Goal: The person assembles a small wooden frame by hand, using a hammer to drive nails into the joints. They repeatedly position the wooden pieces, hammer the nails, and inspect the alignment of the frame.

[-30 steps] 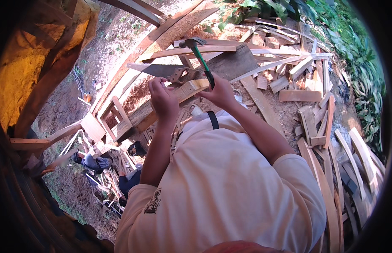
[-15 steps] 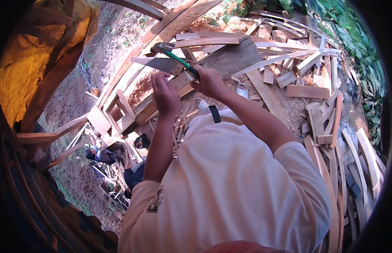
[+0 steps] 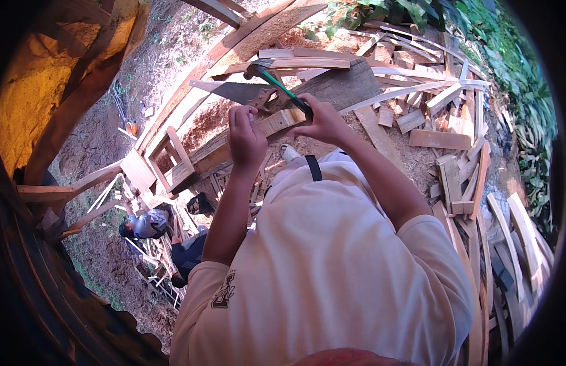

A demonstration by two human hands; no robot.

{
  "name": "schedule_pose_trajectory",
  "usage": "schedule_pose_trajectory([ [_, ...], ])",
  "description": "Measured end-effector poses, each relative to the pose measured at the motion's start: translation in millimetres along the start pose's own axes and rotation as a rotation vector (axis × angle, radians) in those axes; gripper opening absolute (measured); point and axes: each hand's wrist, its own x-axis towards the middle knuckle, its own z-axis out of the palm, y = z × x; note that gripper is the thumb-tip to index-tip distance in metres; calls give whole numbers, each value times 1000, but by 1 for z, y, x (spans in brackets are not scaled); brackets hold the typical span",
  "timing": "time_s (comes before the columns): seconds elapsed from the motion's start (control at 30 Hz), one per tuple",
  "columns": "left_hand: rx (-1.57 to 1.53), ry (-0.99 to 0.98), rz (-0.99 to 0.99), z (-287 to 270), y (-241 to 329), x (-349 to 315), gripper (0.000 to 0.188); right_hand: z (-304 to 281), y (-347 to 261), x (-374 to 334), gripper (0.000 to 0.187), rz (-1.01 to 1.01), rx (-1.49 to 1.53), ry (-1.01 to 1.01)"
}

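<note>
My right hand [image 3: 324, 123] is closed around the lower handle of a claw hammer [image 3: 277, 84], with the thumb pointing away from the grip. The hammer has a dark metal head and a green and black handle, and slants up to the left. My left hand [image 3: 246, 137] is raised beside the timber beam [image 3: 277, 124], fingertips pinched together; anything between them is too small to make out. Just beyond the hands lies a handsaw [image 3: 225, 90] with a brown wooden handle, partly behind the left fingers and the hammer. A wide grey board [image 3: 341, 84] sits behind the right hand.
Offcuts and slats [image 3: 441, 139] are heaped on the right, with long boards [image 3: 472, 256] below them. Two people [image 3: 150, 224] are low on the left among wood scraps. A yellow-lit wooden frame [image 3: 57, 91] stands at upper left; green plants [image 3: 508, 79] line the right edge.
My right hand and the hammer have shifted slightly right, and the grip looks looser, with the thumb extended. My left hand has moved a little right, its fingertips pinched.
</note>
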Motion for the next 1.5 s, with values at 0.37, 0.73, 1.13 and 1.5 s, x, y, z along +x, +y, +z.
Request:
schedule_pose_trajectory([
  [0.37,44,4,-157,2,29,-50,12,-37,146,29,18,-167,-879,19],
  [0.73,-83,-5,-151,0,35,-91,28,-48,199,15,39,-171,-982,89],
  [1.13,-255,0,-28,-16,29,-100,33,71,70,-1,47,1202,1882,-46],
  [1.5,-194,481,-425,-71,-78,-158,15,57,67,20,38,1334,1352,-81],
])
